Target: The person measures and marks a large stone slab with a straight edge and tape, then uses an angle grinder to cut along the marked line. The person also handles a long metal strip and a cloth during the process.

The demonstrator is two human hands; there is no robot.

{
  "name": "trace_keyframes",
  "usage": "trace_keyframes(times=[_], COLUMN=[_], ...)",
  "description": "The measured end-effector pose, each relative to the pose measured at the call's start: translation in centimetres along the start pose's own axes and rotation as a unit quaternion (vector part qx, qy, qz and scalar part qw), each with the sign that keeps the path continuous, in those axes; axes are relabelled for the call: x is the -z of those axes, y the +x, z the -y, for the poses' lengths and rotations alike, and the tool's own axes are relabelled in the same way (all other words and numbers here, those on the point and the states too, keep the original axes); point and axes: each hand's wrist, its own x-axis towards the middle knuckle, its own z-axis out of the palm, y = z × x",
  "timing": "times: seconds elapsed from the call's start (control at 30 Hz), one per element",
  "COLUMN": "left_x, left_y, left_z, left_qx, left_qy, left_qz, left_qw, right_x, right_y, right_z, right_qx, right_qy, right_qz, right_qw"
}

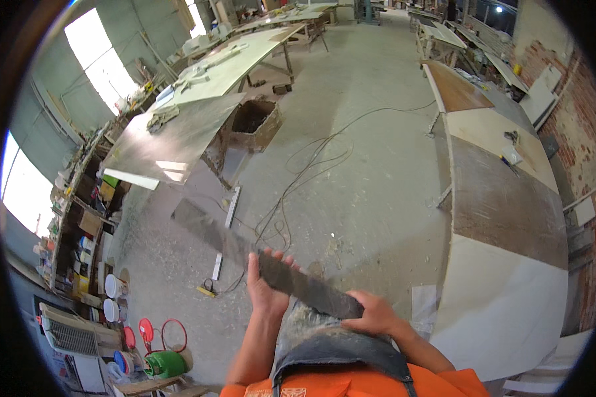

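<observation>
Both hands [266, 291] [375, 313] hold a dark strip [304, 288] (far end blurred).

Head-worn fisheye faces down, forward; hands [269, 296] near, floor [371, 178] beyond.

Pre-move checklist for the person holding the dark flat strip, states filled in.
1. Left hand on the dark flat strip: ok, fingers and thumb gripping it partway along.
2. Right hand on the strip: ok, holding its near end.
3. Strip's far end sound: cannot tell, that part looks hazy.
4. Hand protection: not ok, both hands bare.
5. Floor free of trip hazards: not ok, a loose cable and a narrow white strip lie ahead.
6. Right-hand worktop free of loose tools: not ok, a dark hand tool lies there.
</observation>
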Motion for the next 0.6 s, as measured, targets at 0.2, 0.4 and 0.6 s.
trace_keyframes(times=[0.2,0.4,0.6], left_x=[-6.4,-13.0,-17.8], left_y=[14.8,26.0,38.2], left_z=[-4.7,-7.4,-7.0], left_qx=[0.07,0.079,0.108], left_qy=[-0.001,0.009,-0.016], left_qz=[0.059,0.14,0.088], left_qw=[0.996,0.987,0.99], right_x=[3.9,8.4,16.1], right_y=[13.5,23.2,33.7], right_z=[1.6,2.9,-2.0], right_qx=[-0.028,-0.107,-0.096], right_qy=[0.031,0.121,0.142], right_qz=[-0.059,-0.124,-0.194], right_qw=[0.997,0.979,0.966])
